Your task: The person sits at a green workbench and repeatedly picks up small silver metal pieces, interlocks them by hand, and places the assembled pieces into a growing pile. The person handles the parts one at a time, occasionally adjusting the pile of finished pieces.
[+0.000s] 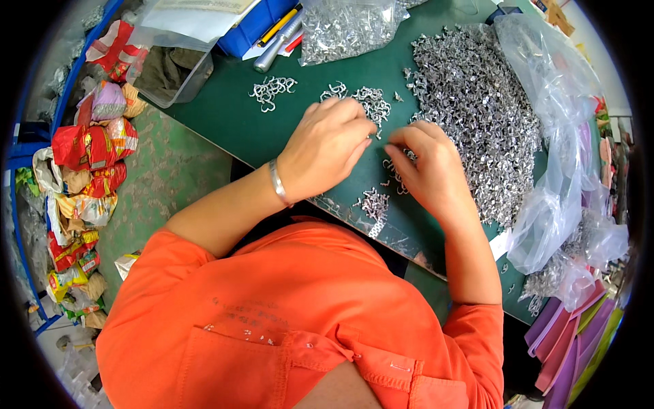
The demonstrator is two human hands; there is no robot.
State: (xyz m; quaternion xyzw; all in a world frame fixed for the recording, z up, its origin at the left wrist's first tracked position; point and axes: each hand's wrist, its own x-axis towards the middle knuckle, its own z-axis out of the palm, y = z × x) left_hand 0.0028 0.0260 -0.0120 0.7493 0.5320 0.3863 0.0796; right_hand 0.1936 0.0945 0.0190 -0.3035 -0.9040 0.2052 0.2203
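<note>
Over the green table, my left hand (330,140) is closed with its fingers bent together, just below a heap of small silver metal pieces (372,103). My right hand (429,160) faces it a short gap away, thumb and fingers pinched. Whatever either hand holds is too small or hidden to make out. Under the right hand, curved silver hooks (394,176) partly show. Nearer the table edge lies a small heap of tiny metal parts (374,203). Hook-shaped pieces (272,92) form another heap at the far left.
A big pile of small metal parts (470,109) covers the table's right side, beside clear plastic bags (552,136). At the back are a filled clear bag (347,31), a silver-handled tool (272,51), a blue bin (255,27) and a plastic tub (194,78).
</note>
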